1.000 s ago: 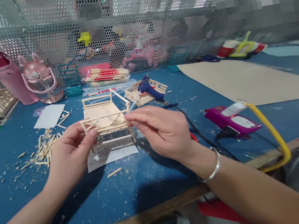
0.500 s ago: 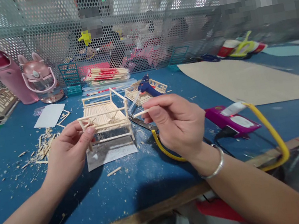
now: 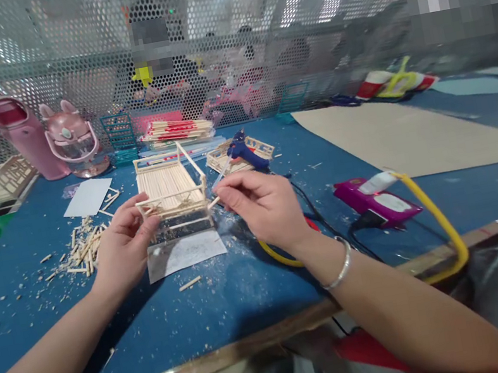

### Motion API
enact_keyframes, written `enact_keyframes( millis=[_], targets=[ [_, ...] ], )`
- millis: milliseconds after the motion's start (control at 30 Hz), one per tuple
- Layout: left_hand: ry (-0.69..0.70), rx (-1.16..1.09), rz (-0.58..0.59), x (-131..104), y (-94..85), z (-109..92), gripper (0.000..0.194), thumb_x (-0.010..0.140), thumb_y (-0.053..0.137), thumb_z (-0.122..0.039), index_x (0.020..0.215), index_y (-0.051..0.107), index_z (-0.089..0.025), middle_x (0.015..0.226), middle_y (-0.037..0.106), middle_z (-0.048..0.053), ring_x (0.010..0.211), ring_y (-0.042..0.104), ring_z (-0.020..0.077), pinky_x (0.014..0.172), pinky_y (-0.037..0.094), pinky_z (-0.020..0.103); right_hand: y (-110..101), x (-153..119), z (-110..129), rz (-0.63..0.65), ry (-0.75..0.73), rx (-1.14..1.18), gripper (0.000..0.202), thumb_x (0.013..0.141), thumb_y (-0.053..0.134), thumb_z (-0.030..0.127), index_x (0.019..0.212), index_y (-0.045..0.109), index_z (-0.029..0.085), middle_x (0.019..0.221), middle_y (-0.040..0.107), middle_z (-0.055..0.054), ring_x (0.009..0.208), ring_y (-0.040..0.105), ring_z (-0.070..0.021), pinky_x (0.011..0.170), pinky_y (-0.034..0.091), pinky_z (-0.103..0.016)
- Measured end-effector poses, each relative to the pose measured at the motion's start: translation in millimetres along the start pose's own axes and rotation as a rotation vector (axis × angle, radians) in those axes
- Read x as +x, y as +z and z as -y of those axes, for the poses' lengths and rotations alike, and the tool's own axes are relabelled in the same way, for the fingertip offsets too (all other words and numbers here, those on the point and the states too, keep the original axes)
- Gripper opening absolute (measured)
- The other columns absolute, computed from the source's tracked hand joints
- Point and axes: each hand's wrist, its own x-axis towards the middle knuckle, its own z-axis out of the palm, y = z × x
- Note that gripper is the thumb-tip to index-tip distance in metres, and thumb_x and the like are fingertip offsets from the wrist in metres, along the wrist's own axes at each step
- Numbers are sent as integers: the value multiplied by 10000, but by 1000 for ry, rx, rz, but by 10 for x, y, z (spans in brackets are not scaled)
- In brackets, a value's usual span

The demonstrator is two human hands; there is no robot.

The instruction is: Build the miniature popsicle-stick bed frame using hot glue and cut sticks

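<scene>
A small frame built of thin wooden sticks, like a miniature bed [image 3: 169, 184], stands over a white paper sheet [image 3: 188, 254]. My left hand [image 3: 130, 236] grips its near left corner between thumb and fingers. Between the thumb and fingers of my right hand [image 3: 265, 206] is a short wooden stick [image 3: 214, 202], its tip at the near right corner post of the bed; whether the two touch I cannot tell. Scissors with yellow handles [image 3: 281, 259] lie partly hidden beneath my right hand. Behind it, a blue glue gun [image 3: 245, 152] rests on another stick-built piece [image 3: 219, 156].
Stick offcuts [image 3: 84, 251] are heaped on the left beside a white card [image 3: 88, 197]. A pink bottle [image 3: 29, 141], a clear pink cup [image 3: 75, 143] and bundled sticks [image 3: 179, 130] line the mesh wall. At right are a purple device [image 3: 377, 202] and brown paper [image 3: 413, 132].
My right hand has moved left, bringing the stick's tip to the bed's near right corner. My left hand keeps its hold on the bed. The camera view has shifted slightly.
</scene>
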Motion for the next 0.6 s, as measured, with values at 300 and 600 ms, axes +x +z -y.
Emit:
enact_keyframes(
  millis=[300,600],
  targets=[
    [236,399,-40,89,-28,-65,541,690,696,-310,1179,490,-206,1227,545,112,1174,482,257,1001,365,414,19,17,4,43,45,-55,169,808,586,270,722,652,140,553,563,35,482,450,-63,466,359,-198],
    [112,370,136,195,114,-226,699,704,683,-268,1329,385,-174,854,678,58,798,651,212,737,489,331,15,-22,38,86,-10,-120,153,814,577,231,731,661,134,528,548,43,463,427,-54,449,337,-187]
  ],
)
